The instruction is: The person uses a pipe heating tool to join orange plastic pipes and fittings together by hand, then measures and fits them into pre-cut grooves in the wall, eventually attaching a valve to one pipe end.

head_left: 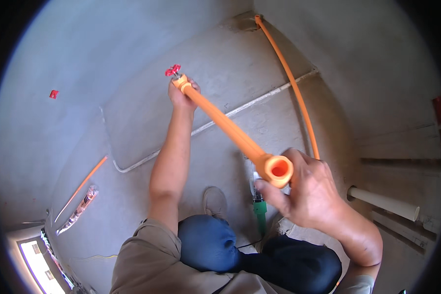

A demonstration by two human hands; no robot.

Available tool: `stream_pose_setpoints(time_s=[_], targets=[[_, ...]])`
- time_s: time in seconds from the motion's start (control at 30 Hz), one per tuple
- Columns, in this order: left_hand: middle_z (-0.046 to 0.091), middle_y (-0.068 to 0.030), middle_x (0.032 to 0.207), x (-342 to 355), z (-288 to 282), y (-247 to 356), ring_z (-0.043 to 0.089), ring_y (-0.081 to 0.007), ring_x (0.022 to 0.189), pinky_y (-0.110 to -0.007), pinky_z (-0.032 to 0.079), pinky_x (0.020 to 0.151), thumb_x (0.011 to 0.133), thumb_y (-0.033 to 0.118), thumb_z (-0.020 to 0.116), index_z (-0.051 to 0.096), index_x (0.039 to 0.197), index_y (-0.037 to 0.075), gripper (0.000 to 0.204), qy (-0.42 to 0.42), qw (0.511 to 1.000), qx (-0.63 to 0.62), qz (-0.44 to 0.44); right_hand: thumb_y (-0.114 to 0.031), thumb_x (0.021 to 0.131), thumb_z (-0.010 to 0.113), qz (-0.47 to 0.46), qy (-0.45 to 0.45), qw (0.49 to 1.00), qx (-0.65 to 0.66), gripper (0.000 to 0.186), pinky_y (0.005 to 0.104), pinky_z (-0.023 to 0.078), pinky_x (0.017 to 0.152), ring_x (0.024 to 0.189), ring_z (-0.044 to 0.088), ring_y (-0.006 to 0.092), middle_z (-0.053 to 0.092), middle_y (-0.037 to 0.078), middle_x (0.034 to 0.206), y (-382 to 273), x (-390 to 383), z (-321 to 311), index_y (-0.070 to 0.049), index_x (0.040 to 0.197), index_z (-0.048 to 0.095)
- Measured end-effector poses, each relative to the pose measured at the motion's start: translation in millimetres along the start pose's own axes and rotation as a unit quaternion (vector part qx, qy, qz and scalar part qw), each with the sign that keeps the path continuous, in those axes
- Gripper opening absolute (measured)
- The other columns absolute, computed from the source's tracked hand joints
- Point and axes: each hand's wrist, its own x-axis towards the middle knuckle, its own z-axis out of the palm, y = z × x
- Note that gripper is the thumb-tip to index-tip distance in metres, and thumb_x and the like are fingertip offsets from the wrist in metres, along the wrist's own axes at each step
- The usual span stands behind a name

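Observation:
An orange plastic pipe [223, 122] slants across the middle of the view, held up off the floor between my two hands. At its far end is an orange valve with a red handwheel [173, 70], and my left hand [183, 94] is closed around that end. On the near end sits an orange tee fitting [278, 170], its round opening facing up at me. My right hand [306, 188] grips this fitting, thumb on the near side and fingers curled behind. Beneath it on the floor stands a green tool [260, 211], partly hidden by the fitting and my hand.
A long orange pipe [295, 85] runs up from behind my right hand to the far corner. White conduit [252, 102] lies along the floor. At left are a thin orange pipe [89, 177] and a plastic-wrapped bundle [78, 209]. A white pipe [384, 202] juts out at right.

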Motion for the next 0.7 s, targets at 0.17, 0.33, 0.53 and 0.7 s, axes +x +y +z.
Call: stream_pose_setpoints(time_s=[0.17, 0.33, 0.53, 0.7], targets=[[0.062, -0.0085, 0.075, -5.7, -57.8, 0.6, 0.060, -0.0205, 0.064, -0.032, 0.052, 0.055, 0.096, 0.040, 0.045, 0.060, 0.089, 0.010, 0.034, -0.021, 0.994, -0.103, -0.041, -0.040, 0.087, 0.081, -0.023, 0.056, 0.998, -0.004, 0.046, 0.0426, 0.052, 0.051, 0.051, 0.064, 0.0360, 0.058, 0.012, 0.058, -31.1, 27.8, 13.1, 0.001, 0.087, 0.059], [0.061, -0.0078, 0.070, -4.8, -74.9, -10.9, 0.059, -0.0199, 0.059, -0.032, 0.050, 0.050, 0.095, 0.037, 0.044, 0.061, 0.088, 0.009, 0.034, 0.011, 0.990, -0.111, -0.082, -0.040, 0.087, 0.081, -0.038, 0.060, 0.997, -0.008, 0.047, 0.0423, 0.051, 0.048, 0.050, 0.064, 0.0349, 0.058, 0.012, 0.057, -42.5, 34.3, 31.8, -0.002, 0.082, 0.055], [0.060, -0.0074, 0.069, -10.2, -62.2, -24.0, 0.057, -0.0197, 0.056, -0.031, 0.047, 0.048, 0.093, 0.036, 0.044, 0.059, 0.083, 0.008, 0.033, 0.044, 0.986, -0.126, -0.096, -0.039, 0.087, 0.081, -0.055, 0.073, 0.996, -0.023, 0.045, 0.0406, 0.051, 0.047, 0.049, 0.064, 0.0332, 0.058, 0.011, 0.057, -45.1, 34.0, 31.5, -0.001, 0.085, 0.056], [0.060, -0.0077, 0.069, -12.3, -53.0, -26.5, 0.056, -0.0199, 0.055, -0.031, 0.046, 0.047, 0.093, 0.035, 0.044, 0.057, 0.083, 0.008, 0.031, 0.067, 0.988, -0.103, -0.091, -0.036, 0.086, 0.082, -0.055, 0.088, 0.994, -0.030, 0.045, 0.0409, 0.051, 0.046, 0.049, 0.064, 0.0323, 0.059, 0.012, 0.059, -40.5, 32.8, 28.2, 0.003, 0.089, 0.059]])
